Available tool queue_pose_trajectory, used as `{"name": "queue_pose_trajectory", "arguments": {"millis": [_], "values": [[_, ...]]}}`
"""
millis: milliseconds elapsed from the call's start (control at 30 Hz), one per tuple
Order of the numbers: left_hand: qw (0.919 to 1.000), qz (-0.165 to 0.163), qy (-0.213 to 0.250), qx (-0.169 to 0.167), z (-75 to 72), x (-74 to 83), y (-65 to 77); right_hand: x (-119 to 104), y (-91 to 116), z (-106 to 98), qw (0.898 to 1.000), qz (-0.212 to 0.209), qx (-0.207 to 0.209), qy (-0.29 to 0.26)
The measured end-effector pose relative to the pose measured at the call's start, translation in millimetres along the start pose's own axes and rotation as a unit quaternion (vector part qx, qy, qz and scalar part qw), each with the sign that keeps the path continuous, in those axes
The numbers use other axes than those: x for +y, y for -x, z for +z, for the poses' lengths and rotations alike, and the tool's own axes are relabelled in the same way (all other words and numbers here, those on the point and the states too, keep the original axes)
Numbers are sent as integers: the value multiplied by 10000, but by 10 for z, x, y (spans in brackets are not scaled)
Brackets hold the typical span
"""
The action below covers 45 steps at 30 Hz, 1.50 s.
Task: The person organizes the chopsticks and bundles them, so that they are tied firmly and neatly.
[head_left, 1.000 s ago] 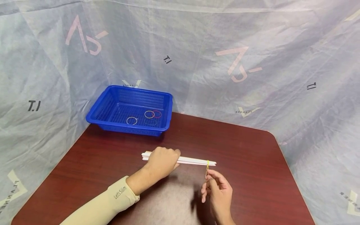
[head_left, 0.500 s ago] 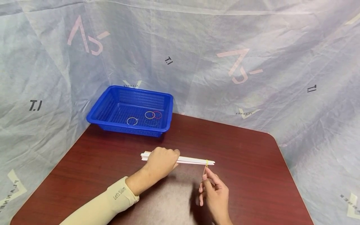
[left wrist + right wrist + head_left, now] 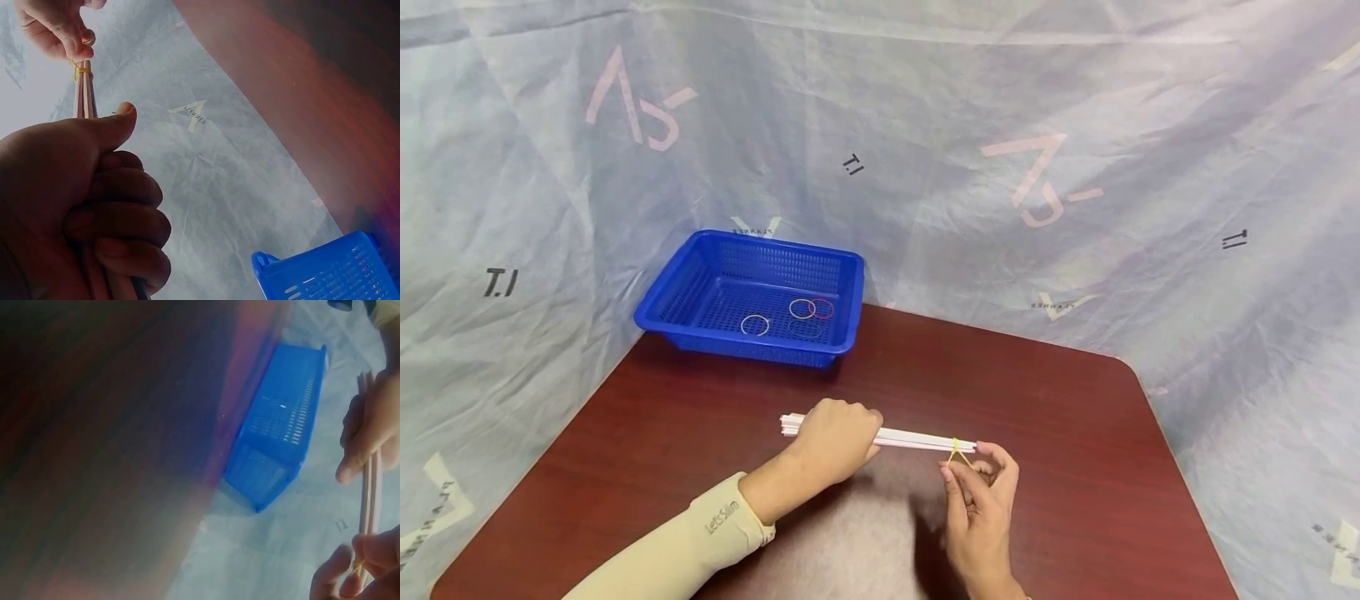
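Note:
My left hand grips a bundle of slim white chopsticks around its middle, held above the table. The fingers wrap round them in the left wrist view, with the thumb lying along the bundle. Near the narrow right end, a yellow rubber band circles the sticks. Its free loop is stretched toward me between the thumb and fingers of my right hand, which pinches it. One right fingertip reaches up to the chopstick tips. In the right wrist view, both hands sit along the same bundle.
A blue perforated basket stands at the back left of the dark red table. Several loose rubber bands lie on its floor, among them a red one. A grey printed sheet hangs behind the table.
My right hand has turned and moved up to the chopstick tips, spreading the band's loop into a small triangle. The left hand keeps its grip and has barely moved.

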<state>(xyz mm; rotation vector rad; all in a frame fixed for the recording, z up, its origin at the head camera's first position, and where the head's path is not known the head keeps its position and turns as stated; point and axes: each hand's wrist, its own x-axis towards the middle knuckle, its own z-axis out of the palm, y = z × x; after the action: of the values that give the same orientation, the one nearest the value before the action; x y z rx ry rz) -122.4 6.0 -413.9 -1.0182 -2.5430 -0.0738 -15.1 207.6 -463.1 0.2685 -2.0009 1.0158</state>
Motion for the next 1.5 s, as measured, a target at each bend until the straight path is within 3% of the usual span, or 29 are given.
{"name": "queue_pose_trajectory", "arguments": {"millis": [167, 300, 433, 567, 667, 733, 800, 867, 933, 1000, 1100, 1233, 1300, 1433, 1500], "values": [[10000, -76, -11, -46, 2, 5, -5, 53, -13, -23, 9951, -641, 56, 751], [10000, -52, 17, -45, 4, 11, 0, 48, -70, -30, 9808, -1569, 241, 1129], [10000, -64, -22, 19, 12, 11, -2, 9, -182, -61, 9658, -2457, 10, 832], [10000, -57, -36, -35, 17, 3, -1, -5, -249, -112, 9581, -2798, -536, 296], [10000, -56, -43, -60, 14, -6, -6, 25, -231, -145, 9605, -2610, -939, -226], [9999, -72, -76, -34, 10, -13, -12, 44, -192, -163, 9674, -2153, -1158, -654], [9999, -89, -124, 31, 2, -21, -17, 43, -141, -179, 9735, -1331, -1392, -1233], [9997, -89, -191, 110, -6, -27, -17, 27, -100, -196, 9660, -153, -1634, -2000], [9994, -70, -265, 190, -17, -33, -12, 12, -81, -214, 9401, 1093, -1767, -2701], [9991, -62, -330, 253, -28, -38, -5, 9, -92, -240, 9024, 2129, -1929, -3211], [9987, -87, -370, 325, -50, -43, 6, 27, -147, -288, 8525, 3148, -2203, -3545], [9985, -97, -348, 408, -84, -38, 15, 65, -222, -356, 7813, 3858, -2648, -4130], [9985, -79, -325, 434, -98, -31, 17, 84, -238, -386, 7350, 4046, -2827, -4649], [9985, -30, -295, 466, -121, -17, 19, 116, -237, -412, 6315, 4250, -2990, -5755], [9982, 5, -309, 518, -131, -14, 21, 130, -233, -403, 5915, 4276, -2985, -6150]]}}
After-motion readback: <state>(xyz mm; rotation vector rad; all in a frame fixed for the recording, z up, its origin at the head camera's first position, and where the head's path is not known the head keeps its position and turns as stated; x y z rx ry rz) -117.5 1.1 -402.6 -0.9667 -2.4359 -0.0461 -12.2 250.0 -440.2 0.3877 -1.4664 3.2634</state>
